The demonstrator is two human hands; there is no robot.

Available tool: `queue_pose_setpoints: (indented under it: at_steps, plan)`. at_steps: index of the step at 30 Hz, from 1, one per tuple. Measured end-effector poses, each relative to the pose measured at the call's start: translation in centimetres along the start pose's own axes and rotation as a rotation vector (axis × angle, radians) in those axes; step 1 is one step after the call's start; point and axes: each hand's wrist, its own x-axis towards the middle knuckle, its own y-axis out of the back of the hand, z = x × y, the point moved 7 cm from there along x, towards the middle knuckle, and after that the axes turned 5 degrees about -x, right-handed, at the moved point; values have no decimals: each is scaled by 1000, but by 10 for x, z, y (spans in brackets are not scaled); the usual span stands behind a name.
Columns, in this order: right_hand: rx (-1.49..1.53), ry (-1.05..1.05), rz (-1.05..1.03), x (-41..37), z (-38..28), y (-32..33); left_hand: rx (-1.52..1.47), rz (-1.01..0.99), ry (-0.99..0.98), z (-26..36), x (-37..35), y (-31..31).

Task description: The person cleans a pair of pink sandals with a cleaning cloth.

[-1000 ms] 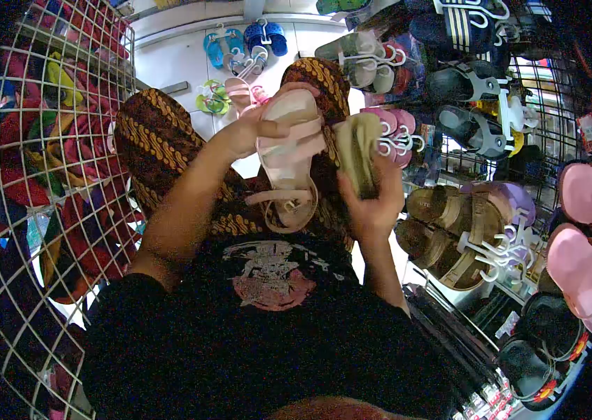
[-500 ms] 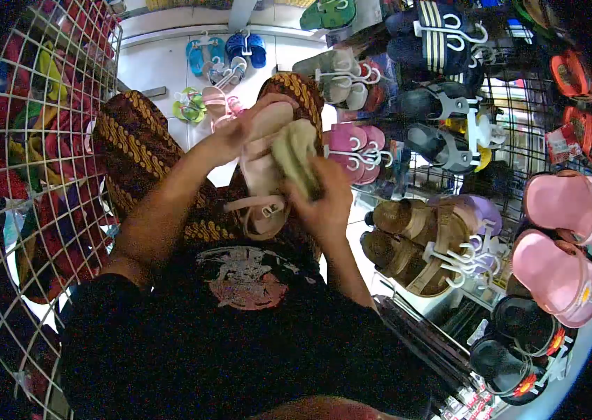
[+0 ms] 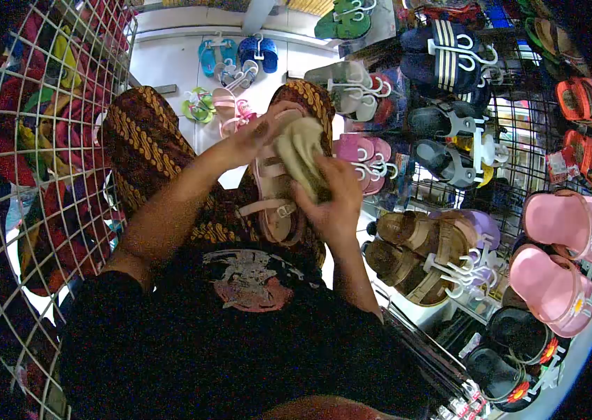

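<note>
A beige strappy sandal [image 3: 270, 183] lies over my lap, its buckled ankle strap toward my body. My left hand [image 3: 257, 138] is closed around its far end, partly hidden behind the foot bed. In my right hand [image 3: 336, 197] is a folded, pale green-beige cloth [image 3: 300, 148], bunched between thumb and fingers. The cloth overlaps the upper right side of the sandal and hides part of its straps.
A white wire grid [image 3: 51, 161] with colourful footwear behind it stands on the left. Sandals hang on the right: brown sandals [image 3: 408, 255], pink clogs [image 3: 544, 276], striped navy slides [image 3: 443, 56]. Blue clogs [image 3: 257, 52] and other small pairs lie on the tiled floor ahead.
The whole view has shifted, so most things sit slightly further right. Both hands keep their holds, and the cloth still lies against the sandal's upper part.
</note>
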Motion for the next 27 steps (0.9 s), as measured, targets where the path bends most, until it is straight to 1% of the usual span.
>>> queue_pose_setpoints:
  at_steps: [1,2,3,4,5,6,7,8,10,13,14,15,16,17,18,20,22,23,24,25,27]
  plan:
    - [0,-119,-10,2,10,-3,24,-25,-24,7,2,-2]
    - [-1,-240,-22,6,25,-8,-330,-101,26,11,-2,-10]
    - [-4,-360,-36,7,41,-12,-205,-13,91,-4,1,0]
    - [-259,-237,82,9,45,-6,-86,67,166,-15,4,8]
    - [-174,-233,159,9,54,3,-234,10,193,-19,5,9]
    - [47,-400,122,8,65,5,-382,-47,220,-14,4,7]
    - [269,-574,78,0,74,3,-511,12,336,-7,-2,7]
    - [288,-567,76,-5,82,-1,-643,90,446,0,-8,8]
    - [319,-552,74,-15,100,-10,-534,95,620,2,-10,14]
    - [244,-474,62,-15,83,-1,-491,188,753,3,-13,6]
    - [411,-480,9,-13,73,-1,-434,223,837,1,-15,3]
    - [89,-426,-15,-13,66,8,-338,177,826,-3,-15,-1]
    - [66,-394,-135,-17,68,4,-241,132,814,-6,-15,-5]
    - [49,-361,-253,-21,70,-2,-104,15,699,-5,-13,-8]
    - [43,-315,-279,-20,64,1,35,-99,583,-3,-15,-10]
    - [35,-222,-325,-14,45,8,189,-285,399,-15,-20,-9]
    - [13,-280,-384,-17,49,5,218,-426,261,-65,-17,14]
    - [2,-304,-412,-18,52,2,170,-388,424,-76,-17,14]
    - [-21,-295,-387,-21,59,-2,118,-334,587,-85,-18,14]
    - [-43,-228,-365,-20,55,-5,70,-266,742,-89,-19,12]
    - [-83,-97,-315,-16,43,-13,197,-240,719,-81,-10,-7]
